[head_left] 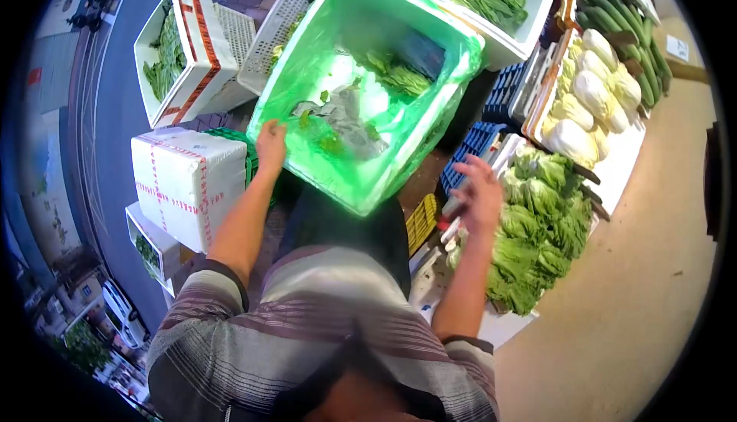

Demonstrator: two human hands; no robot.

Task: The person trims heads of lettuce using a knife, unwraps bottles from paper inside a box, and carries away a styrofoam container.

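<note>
Nearest us is a striped short-sleeved shirt (361, 299) above dark trousers (338, 226). Our two hands are well apart. Our left hand (270, 147) is at the left rim of a green-lined plastic bin (361, 184); we cannot tell how firmly it grips. Our right hand (481, 191) hangs half open, fingers loosely curled, beside a heap of lettuce heads (537, 226).

The bin stands before us, its mouth facing us; inside we see a crumpled grey plastic sheet (355, 126), leaf scraps and, toward the far right, leafy greens (399, 76). On the near left is a taped foam box (184, 184). Between bin and lettuce are a yellow crate (421, 225) and a blue crate (470, 152).

Farther right lie napa cabbages (591, 92), with long green gourds (626, 19) beyond. At the far side we see a white box (503, 52) of green stems; at far left, a second foam box (203, 53) holds leaves.
</note>
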